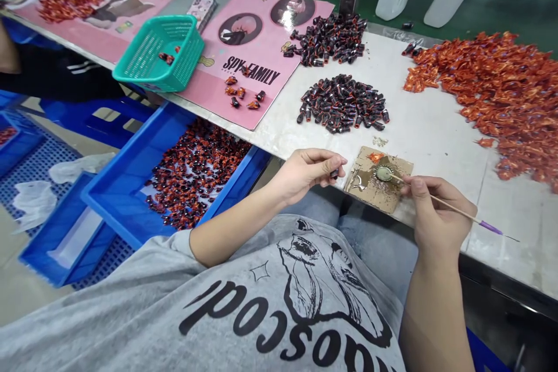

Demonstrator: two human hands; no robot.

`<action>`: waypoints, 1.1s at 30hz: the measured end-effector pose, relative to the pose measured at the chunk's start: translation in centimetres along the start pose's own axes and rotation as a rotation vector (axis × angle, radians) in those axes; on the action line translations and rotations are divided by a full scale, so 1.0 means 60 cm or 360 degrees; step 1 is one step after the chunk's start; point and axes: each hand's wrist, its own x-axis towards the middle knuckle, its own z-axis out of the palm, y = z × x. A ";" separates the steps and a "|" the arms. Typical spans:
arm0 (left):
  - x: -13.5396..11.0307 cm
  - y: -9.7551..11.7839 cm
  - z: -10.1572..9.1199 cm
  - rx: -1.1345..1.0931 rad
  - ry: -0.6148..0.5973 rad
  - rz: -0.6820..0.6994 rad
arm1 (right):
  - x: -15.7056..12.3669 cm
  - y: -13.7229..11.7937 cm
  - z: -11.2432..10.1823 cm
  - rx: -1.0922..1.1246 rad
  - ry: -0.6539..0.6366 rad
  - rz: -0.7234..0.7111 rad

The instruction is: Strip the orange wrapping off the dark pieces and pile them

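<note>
The left hand [305, 174] pinches a small dark capsule-shaped piece [334, 174] between thumb and fingers. The right hand [438, 212] grasps a thin wooden stick [444, 204] with a purple end, its tip in a pale green blob [384, 173] on a square of brown cardboard [375, 186]. At twelve o'clock lie heaps of glossy dark pieces [343, 103]; at two o'clock, crinkled orange-red pieces [492, 99]; at nine o'clock, a blue plastic crate [126, 151].

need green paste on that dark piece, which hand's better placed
Probably the right hand: its wooden stick touches the green paste, while the left hand pinches the dark piece.
</note>
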 end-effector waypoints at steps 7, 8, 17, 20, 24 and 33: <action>-0.003 -0.013 0.014 -0.0170 -0.0037 -0.0072 | -0.003 0.000 -0.003 -0.0119 -0.0086 -0.0058; -0.004 -0.013 0.016 -0.0179 -0.0050 -0.0061 | -0.003 0.000 -0.003 -0.0116 -0.0102 -0.0076; -0.015 -0.009 0.028 -0.0226 -0.0107 -0.0023 | -0.011 -0.004 0.003 0.0069 0.0029 -0.0266; -0.022 -0.010 0.038 -0.0254 -0.0115 -0.0055 | -0.025 -0.021 0.009 0.0097 0.0153 -0.0411; -0.033 -0.011 0.053 -0.0207 -0.0085 -0.0066 | -0.048 -0.059 0.015 0.0178 0.0102 -0.0607; -0.047 -0.004 0.080 -0.0326 -0.0062 0.0018 | -0.068 -0.081 0.018 0.0155 -0.0016 -0.0735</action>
